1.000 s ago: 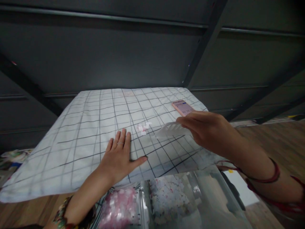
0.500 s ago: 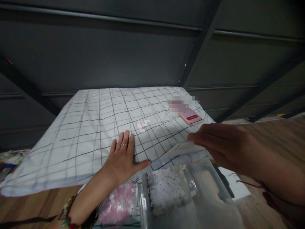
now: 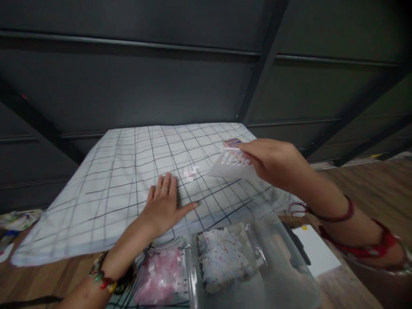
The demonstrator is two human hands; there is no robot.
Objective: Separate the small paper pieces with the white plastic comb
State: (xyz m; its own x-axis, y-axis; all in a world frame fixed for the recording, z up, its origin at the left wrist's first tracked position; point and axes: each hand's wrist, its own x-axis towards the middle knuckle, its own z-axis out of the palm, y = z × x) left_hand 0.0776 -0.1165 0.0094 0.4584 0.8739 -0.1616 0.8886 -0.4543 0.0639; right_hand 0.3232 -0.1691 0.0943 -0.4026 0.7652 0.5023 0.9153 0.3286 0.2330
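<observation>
My left hand (image 3: 162, 208) lies flat on the white checked cloth (image 3: 112, 184), fingers a little apart and the thumb out to the side. Just beyond its fingertips is a small cluster of white and pinkish jigsaw-like pieces (image 3: 190, 172). With my right hand (image 3: 273, 163) I grip a white flat plastic scraper (image 3: 230, 169) with slots in its upper part. It is tilted above the cloth, to the right of the cluster; whether its lower edge touches the cloth I cannot tell. Behind this hand a phone (image 3: 232, 142) is mostly hidden.
In front of the table stands a clear plastic box (image 3: 283, 274) holding many pale pieces (image 3: 225, 257). Left of it is a clear bag of pink pieces (image 3: 159, 274). A white flat item (image 3: 317, 251) lies right of the box. A dark panelled wall (image 3: 144, 86) rises behind the table.
My right hand has moved up and left over the cloth, carrying the white scraper towards the cluster and now covering most of the phone. My left hand stays flat on the cloth.
</observation>
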